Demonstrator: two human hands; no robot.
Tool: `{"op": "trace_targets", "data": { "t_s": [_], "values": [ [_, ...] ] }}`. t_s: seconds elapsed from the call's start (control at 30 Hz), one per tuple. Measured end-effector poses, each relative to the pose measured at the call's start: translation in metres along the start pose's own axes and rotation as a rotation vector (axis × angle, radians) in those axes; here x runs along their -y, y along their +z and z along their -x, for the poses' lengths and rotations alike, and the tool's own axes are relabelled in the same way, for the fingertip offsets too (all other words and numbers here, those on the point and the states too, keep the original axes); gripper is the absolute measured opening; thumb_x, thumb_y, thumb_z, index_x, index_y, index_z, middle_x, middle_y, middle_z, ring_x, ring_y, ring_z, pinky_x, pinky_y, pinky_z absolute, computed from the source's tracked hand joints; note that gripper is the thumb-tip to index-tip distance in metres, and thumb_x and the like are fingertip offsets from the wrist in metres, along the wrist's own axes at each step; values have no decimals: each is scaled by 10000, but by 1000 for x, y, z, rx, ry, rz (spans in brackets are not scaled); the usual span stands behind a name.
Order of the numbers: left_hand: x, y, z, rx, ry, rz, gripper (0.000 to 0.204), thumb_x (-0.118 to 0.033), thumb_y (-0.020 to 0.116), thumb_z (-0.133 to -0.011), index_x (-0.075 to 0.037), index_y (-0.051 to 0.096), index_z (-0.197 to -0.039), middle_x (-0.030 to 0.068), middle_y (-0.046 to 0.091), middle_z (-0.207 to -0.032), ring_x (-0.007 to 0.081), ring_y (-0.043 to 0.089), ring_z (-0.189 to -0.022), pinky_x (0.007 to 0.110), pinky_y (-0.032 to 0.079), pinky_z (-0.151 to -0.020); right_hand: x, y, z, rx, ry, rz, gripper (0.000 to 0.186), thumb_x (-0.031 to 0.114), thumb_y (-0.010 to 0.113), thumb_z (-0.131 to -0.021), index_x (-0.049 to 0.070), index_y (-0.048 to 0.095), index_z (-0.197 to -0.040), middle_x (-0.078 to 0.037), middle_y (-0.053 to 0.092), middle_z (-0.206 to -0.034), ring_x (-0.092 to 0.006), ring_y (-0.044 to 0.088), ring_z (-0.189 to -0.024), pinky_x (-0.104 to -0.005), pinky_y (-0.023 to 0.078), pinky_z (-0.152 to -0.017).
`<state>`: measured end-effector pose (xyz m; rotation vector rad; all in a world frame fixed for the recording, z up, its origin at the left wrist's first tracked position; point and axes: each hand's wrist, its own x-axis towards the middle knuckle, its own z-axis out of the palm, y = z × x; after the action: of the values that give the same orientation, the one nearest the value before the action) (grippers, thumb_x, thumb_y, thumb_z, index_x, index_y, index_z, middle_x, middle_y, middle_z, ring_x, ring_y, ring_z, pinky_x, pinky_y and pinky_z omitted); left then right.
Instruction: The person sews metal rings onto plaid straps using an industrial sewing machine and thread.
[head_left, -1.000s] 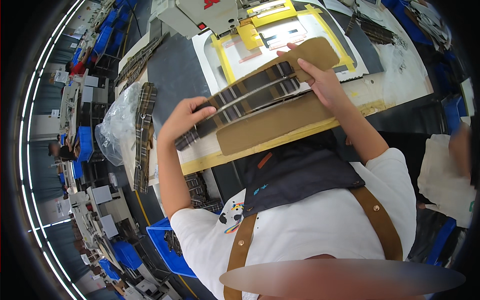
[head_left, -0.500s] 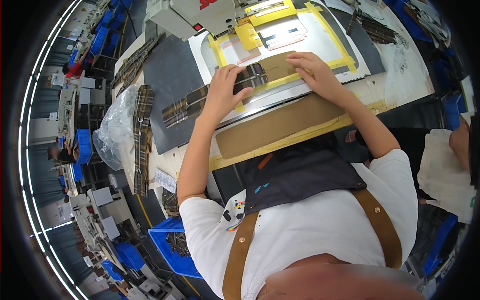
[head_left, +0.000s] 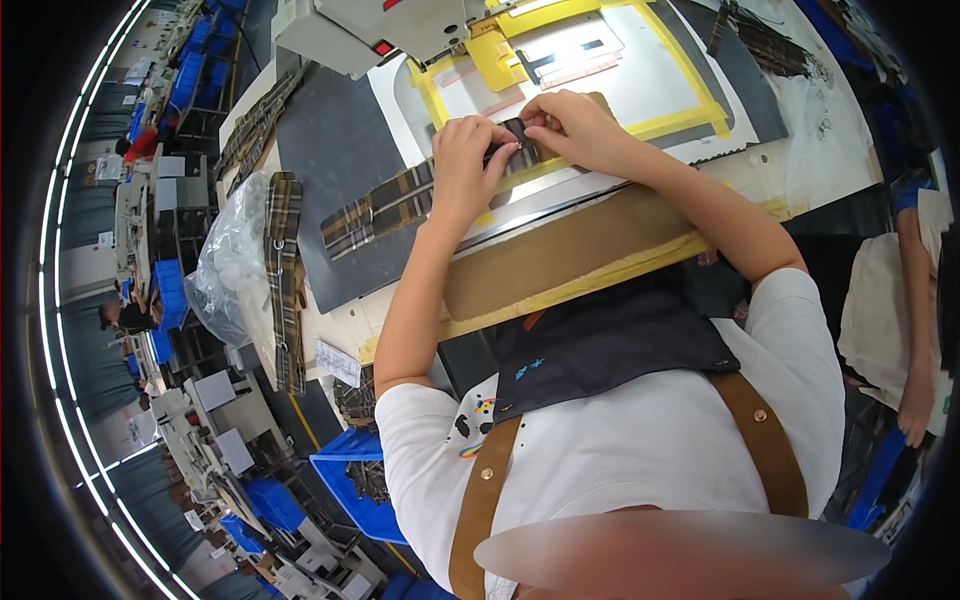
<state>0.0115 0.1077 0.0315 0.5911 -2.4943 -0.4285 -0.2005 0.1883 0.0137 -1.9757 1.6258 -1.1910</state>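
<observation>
A plaid strap (head_left: 375, 212) with metal fittings lies slantwise over the dark sheet and the near edge of the yellow-taped frame (head_left: 690, 122). My left hand (head_left: 465, 165) is closed on its right-hand part, thumb and fingertips pinching near the end. Close beside it, my right hand (head_left: 580, 132) pinches the same strap end, where a dark bit of it stands up between the two sets of fingertips. Fingers partly cover the metal fitting there. Under my right hand shows a corner of a tan piece (head_left: 602, 101).
A white machine head (head_left: 370, 35) stands just beyond my hands. Along the table's near edge lies a brown strip (head_left: 560, 250). More plaid straps (head_left: 284, 285) and a plastic bag (head_left: 228, 255) are at left, a blue bin (head_left: 350, 490) below. Another person's arm (head_left: 915, 330) shows at right.
My right hand has moved left from the tan piece to the strap end and closed on it. My left hand has shifted slightly towards that end, fingertips now pinching.
</observation>
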Motion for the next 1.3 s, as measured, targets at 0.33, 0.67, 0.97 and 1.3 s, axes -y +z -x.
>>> {"op": "trace_targets", "data": {
  "t_s": [0.33,0.67,0.97,1.3],
  "values": [
    [-2,-13,-5,-177,-120,201,220,-160,808,-897,-74,715,-1077,59,700,-1111,246,612,-1116,382,465,-1008,28,9,-3,52,218,-515,222,73,639,-1043,10,597,-1252,14,654,-876,-41,523,-745,-223,433,-662],
    [13,-69,-52,659,-531,569,439,-362,809,-933,-45,750,-1231,30,748,-983,113,656,-884,294,539,-848,39,6,1,4,244,-524,93,68,667,-1033,7,608,-1071,19,624,-838,-21,502,-747,-221,424,-666],
    [28,-67,-43,675,-499,553,370,-300,783,-947,-19,759,-1187,21,731,-966,100,631,-866,279,525,-828,28,8,4,0,245,-529,71,56,651,-1040,4,606,-1057,17,631,-823,-26,549,-756,-224,454,-668],
    [40,-79,-34,762,-594,437,409,-346,804,-934,-8,765,-1161,16,735,-963,97,629,-892,285,514,-864,18,7,6,47,289,-654,144,125,683,-1018,19,588,-1038,6,675,-806,-58,523,-721,-265,428,-657]
  ]
}}
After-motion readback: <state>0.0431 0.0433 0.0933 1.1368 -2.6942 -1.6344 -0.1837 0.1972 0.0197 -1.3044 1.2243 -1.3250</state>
